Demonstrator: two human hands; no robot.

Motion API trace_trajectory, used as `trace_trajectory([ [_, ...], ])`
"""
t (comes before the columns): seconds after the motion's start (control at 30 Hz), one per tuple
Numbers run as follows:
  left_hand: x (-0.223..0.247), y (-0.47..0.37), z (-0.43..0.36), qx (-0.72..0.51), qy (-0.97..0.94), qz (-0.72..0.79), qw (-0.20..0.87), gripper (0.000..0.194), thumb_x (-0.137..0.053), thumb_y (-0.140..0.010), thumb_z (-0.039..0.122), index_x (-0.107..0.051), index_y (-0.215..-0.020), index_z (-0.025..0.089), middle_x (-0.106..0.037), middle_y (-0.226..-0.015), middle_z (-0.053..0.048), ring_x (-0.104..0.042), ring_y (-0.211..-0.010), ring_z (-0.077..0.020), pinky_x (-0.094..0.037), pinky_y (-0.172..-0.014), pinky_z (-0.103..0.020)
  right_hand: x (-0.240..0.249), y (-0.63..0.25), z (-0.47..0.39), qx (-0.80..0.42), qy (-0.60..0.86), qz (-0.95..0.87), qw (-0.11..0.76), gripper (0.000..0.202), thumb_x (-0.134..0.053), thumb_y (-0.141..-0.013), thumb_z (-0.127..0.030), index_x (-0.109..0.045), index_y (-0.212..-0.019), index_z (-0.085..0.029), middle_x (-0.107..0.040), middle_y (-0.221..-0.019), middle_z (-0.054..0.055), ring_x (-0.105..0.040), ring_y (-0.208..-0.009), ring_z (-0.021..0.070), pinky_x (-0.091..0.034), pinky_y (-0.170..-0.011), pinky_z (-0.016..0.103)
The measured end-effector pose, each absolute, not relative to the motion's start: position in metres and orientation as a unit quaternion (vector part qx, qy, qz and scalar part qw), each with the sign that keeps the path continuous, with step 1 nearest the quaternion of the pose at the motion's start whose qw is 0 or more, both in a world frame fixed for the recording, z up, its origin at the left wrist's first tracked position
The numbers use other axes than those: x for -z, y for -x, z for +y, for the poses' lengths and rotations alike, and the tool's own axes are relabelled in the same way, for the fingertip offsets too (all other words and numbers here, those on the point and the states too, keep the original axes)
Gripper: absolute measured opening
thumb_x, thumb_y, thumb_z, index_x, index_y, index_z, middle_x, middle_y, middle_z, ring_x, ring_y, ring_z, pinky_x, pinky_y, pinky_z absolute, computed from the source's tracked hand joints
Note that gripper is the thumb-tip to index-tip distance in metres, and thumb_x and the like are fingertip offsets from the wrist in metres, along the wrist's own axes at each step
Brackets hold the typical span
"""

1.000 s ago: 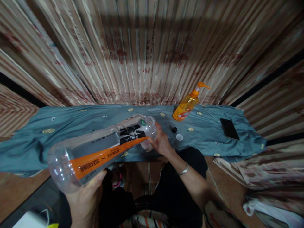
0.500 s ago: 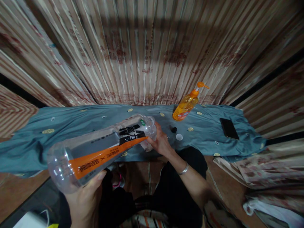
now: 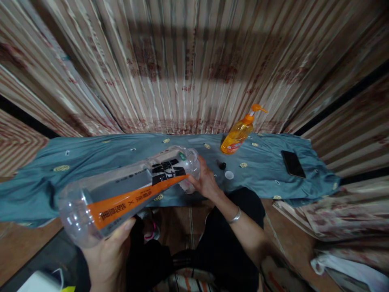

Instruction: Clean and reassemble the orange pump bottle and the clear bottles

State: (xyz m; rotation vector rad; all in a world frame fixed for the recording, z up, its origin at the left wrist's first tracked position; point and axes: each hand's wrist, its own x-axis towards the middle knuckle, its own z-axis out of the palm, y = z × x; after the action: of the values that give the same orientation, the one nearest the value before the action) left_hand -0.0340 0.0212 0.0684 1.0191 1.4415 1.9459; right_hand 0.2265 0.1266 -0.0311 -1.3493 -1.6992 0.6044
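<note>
A large clear plastic bottle [image 3: 127,190] with an orange and black label is tilted over the blue cloth, its wide base at the lower left. My left hand [image 3: 111,247] grips it from below near the base. At the other end, my right hand [image 3: 205,176] is wrapped round a smaller clear container [image 3: 186,185] where it meets the bottle's neck; the exact contact is hard to make out. Right of my right hand lie a small black cap [image 3: 223,166] and a white round lid [image 3: 229,174].
An orange pump bottle [image 3: 238,134] stands on the blue cloth [image 3: 100,152] towards the back. A black phone [image 3: 293,164] lies at the right. Striped curtains [image 3: 188,61] hang behind the cloth. A white object [image 3: 39,282] is at the lower left.
The base of the large bottle has shifted very slightly left, along with my left hand. My right hand keeps its hold, almost unmoved.
</note>
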Motion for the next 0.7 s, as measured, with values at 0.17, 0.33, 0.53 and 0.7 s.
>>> trace_trajectory([
  [0.17, -0.072, 0.035, 0.025, -0.728, -0.375, 0.514, 0.256, 0.064, -0.115, -0.049, 0.039, -0.081, -0.101, 0.025, -0.077, -0.080, 0.004, -0.075, -0.073, -0.0203, -0.075, -0.092, -0.043, 0.031, -0.226, 0.126, -0.237, 0.544, -0.681, 0.431, 0.088, -0.081, -0.102, -0.059, -0.051, -0.171, -0.014, -0.078, -0.153, 0.026, -0.082, -0.137, 0.0457, -0.069, -0.118, 0.067],
  [0.33, -0.075, 0.035, 0.025, -0.729, -0.376, 0.511, 0.258, 0.062, -0.115, -0.050, 0.036, -0.081, -0.101, 0.027, -0.074, -0.078, 0.007, -0.074, -0.072, -0.0195, -0.075, -0.091, -0.042, 0.034, -0.226, 0.127, -0.237, 0.537, -0.680, 0.441, 0.089, -0.081, -0.101, -0.063, -0.052, -0.173, -0.019, -0.078, -0.156, 0.024, -0.081, -0.138, 0.0457, -0.069, -0.119, 0.068],
  [0.53, -0.077, 0.034, 0.026, -0.741, -0.375, 0.484, 0.275, 0.056, -0.111, -0.049, 0.021, -0.079, -0.094, 0.027, -0.075, -0.074, 0.007, -0.077, -0.076, -0.0166, -0.068, -0.073, -0.022, 0.035, -0.227, 0.128, -0.238, 0.538, -0.682, 0.434, 0.091, -0.081, -0.101, -0.063, -0.050, -0.175, -0.018, -0.075, -0.161, 0.025, -0.078, -0.145, 0.0465, -0.067, -0.122, 0.068],
  [0.7, -0.081, 0.031, 0.027, -0.739, -0.382, 0.481, 0.275, 0.051, -0.111, -0.051, 0.022, -0.080, -0.092, 0.027, -0.074, -0.073, 0.007, -0.076, -0.074, -0.0169, -0.068, -0.072, -0.023, 0.033, -0.227, 0.127, -0.229, 0.544, -0.684, 0.429, 0.091, -0.081, -0.101, -0.061, -0.051, -0.173, -0.015, -0.075, -0.159, 0.026, -0.079, -0.142, 0.0454, -0.069, -0.119, 0.065],
])
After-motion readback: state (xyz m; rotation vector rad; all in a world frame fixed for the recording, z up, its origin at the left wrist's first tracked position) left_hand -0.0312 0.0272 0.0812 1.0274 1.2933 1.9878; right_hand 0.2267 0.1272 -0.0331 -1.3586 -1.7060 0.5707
